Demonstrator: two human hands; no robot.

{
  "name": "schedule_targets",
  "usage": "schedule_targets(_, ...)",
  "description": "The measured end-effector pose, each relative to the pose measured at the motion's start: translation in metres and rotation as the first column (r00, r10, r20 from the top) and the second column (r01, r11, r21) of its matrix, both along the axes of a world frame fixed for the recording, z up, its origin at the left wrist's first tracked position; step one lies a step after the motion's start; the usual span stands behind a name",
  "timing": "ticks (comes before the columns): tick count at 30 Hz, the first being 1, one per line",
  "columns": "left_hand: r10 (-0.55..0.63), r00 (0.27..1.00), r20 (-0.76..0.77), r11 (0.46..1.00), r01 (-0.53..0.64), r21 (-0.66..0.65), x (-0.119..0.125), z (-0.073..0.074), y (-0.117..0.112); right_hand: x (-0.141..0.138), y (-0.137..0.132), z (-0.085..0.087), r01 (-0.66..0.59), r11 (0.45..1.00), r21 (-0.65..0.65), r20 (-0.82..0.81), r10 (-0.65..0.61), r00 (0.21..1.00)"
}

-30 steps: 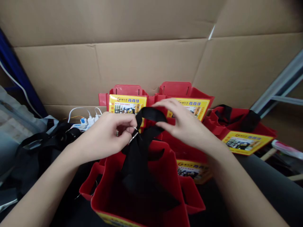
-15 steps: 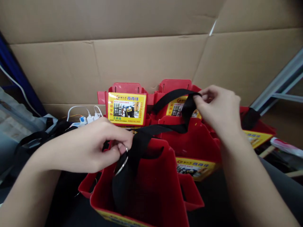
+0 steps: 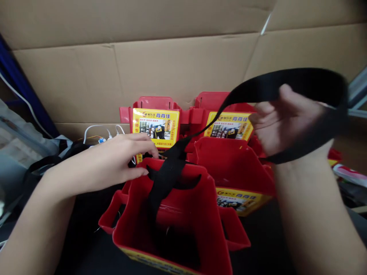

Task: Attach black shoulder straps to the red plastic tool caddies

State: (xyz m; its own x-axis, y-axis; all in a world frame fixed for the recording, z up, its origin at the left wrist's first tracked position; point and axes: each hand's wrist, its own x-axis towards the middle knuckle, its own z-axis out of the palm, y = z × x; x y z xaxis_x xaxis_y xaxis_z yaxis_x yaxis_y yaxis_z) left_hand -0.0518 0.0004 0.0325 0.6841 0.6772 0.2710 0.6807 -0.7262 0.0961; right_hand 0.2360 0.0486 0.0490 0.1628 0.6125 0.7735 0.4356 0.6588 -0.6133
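A red tool pouch (image 3: 183, 229) stands open right in front of me, its black webbing strap (image 3: 172, 168) rising out of it. My left hand (image 3: 114, 164) rests on the pouch's far rim beside the strap, fingers stretched forward and close together. My right hand (image 3: 283, 122) is raised to the right and blurred. The strap loops over and around it, and its fingers curl on the webbing. The strap runs taut from that hand down into the pouch.
More red pouches with yellow labels (image 3: 156, 124) (image 3: 229, 168) stand behind against a cardboard wall (image 3: 172, 65). White chargers and cables (image 3: 100, 135) lie at the back left, next to a dark strap heap (image 3: 48, 164). A metal frame (image 3: 357, 91) is at the right.
My right hand has pulled the strap up and out to the right, stretching it long. My left hand has let go of the metal ring and now lies on the pouch rim.
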Motion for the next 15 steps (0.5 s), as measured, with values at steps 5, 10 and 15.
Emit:
schedule_targets(5, -0.036, 0.998, -0.058, 0.999, 0.034, -0.030, -0.003, -0.006, 0.016, 0.016, 0.001, -0.004, -0.181, 0.959, -0.216, 0.162, 0.218, 0.962)
schedule_targets(10, 0.026, 1.000, 0.017, 0.999, -0.027, 0.023, -0.003, -0.002, 0.014, 0.006, -0.018, -0.015, 0.012, 0.994, -0.111, 0.816, 0.084, 0.572)
schedule_targets(15, 0.055, 0.997, -0.054, 0.993, -0.060, -0.103, -0.002, -0.001, 0.013, -0.067, -0.064, -0.033, -0.301, 0.948, 0.107, 0.860, 0.063, 0.506)
